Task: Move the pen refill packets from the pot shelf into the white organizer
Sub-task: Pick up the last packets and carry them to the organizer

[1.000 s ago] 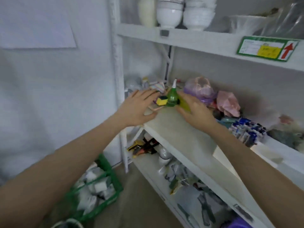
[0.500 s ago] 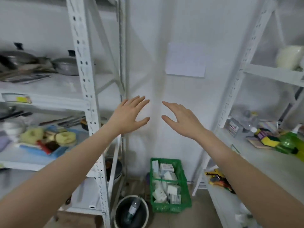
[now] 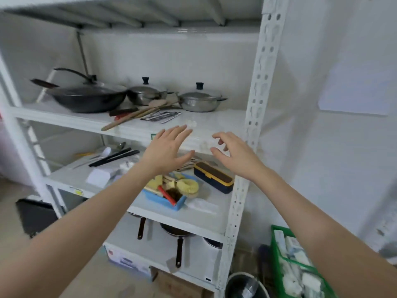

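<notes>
The pen refill packets lie flat in a small fan on the pot shelf, just right of some wooden spatulas and in front of two lidded steel pots. My left hand is raised in front of the shelf edge, below and slightly right of the packets, fingers spread and holding nothing. My right hand hovers to its right near the shelf post, fingers loosely curled and empty. Neither hand touches the packets. The white organizer is not in view.
A black wok and steel pots fill the back of the pot shelf. The shelf below holds a blue tray of sponges, a navy box and utensils. A green crate and a bucket stand on the floor.
My view has swung left from the right-hand rack, past the wall, onto the pot rack. Both hands left the green bottle and now hover empty before the pot shelf.
</notes>
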